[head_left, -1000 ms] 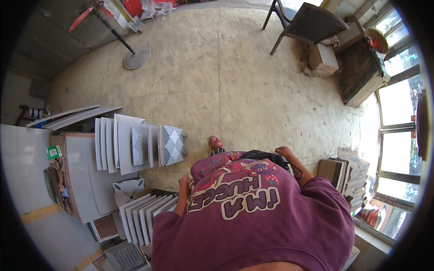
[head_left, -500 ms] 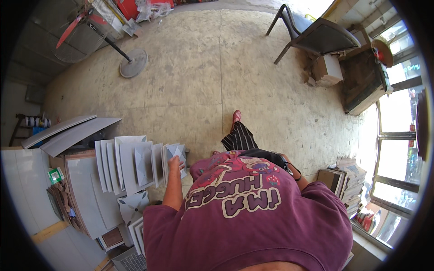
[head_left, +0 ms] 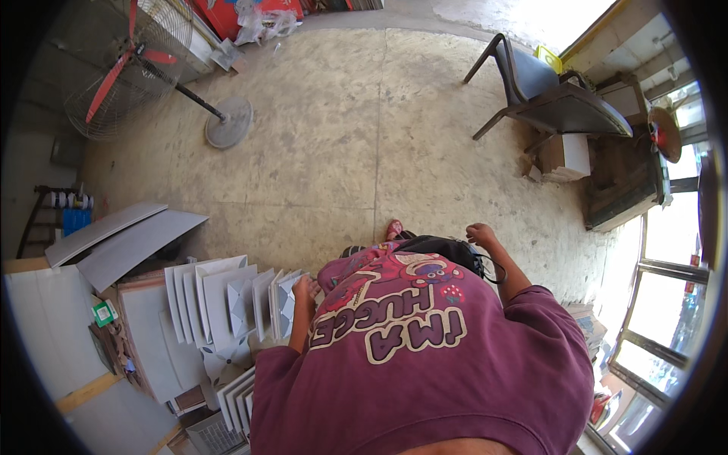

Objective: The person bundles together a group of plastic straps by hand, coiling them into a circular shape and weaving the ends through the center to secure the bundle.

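My left hand hangs beside my shirt, close to the end of a row of upright tiles; its fingers are loosely bent, and I see nothing in them. The nearest tile has a blue-grey and white pattern. Whether the hand touches it I cannot tell. Out to the right, my right hand is held over the floor with its fingers curled in and nothing visible in them. A black bag with a strap lies against my front, just by that hand.
White and grey sample tiles stand in a row at left, near leaning grey panels. A pedestal fan stands far left on the concrete floor. A dark chair and a cardboard box are far right, beside windows.
My right hand has come out from beside the bag, forward and right. The left hand has drawn back slightly from over the tiles. The view has shifted, and the room's things sit lower in it.
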`<control>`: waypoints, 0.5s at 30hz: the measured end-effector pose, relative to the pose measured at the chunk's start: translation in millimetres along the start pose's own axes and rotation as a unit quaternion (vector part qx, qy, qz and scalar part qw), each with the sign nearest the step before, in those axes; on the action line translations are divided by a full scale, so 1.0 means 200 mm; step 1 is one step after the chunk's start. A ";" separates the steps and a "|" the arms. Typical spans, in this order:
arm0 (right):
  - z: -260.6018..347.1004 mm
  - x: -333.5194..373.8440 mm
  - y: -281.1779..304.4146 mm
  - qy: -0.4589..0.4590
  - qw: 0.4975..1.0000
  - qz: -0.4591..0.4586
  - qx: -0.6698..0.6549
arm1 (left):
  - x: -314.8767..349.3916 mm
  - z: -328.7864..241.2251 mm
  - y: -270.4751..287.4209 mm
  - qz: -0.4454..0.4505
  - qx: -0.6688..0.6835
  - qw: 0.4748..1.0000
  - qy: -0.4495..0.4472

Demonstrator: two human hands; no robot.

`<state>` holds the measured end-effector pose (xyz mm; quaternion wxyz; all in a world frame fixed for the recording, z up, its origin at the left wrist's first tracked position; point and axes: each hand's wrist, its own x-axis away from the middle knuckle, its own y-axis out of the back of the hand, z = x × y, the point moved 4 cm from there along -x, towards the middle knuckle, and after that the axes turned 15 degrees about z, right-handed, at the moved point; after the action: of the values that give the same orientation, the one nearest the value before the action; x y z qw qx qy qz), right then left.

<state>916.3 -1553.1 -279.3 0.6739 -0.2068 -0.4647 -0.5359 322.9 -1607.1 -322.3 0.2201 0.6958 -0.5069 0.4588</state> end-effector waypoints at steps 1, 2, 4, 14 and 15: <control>0.09 -0.05 0.06 0.023 1.000 -0.003 0.003 | -0.03 -0.06 -0.07 0.001 0.003 1.000 -0.013; 0.18 -0.09 0.11 0.047 0.999 -0.005 0.006 | -0.06 -0.12 -0.13 -0.005 0.003 1.000 -0.023; 0.41 -0.15 0.19 0.071 0.997 -0.006 0.023 | -0.11 -0.19 -0.22 -0.026 -0.003 0.999 -0.027; 0.93 -0.64 0.36 0.116 0.989 0.051 0.081 | -0.36 -0.40 -0.34 -0.047 0.005 0.998 0.049; 0.96 -0.65 0.36 0.094 0.993 0.038 0.064 | -0.41 -0.43 -0.34 -0.050 0.008 0.997 0.055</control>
<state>905.9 -1309.7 -281.1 0.7459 -0.1297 -0.4245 -0.4965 342.9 -1473.4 -339.7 0.2643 0.6956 -0.4551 0.4891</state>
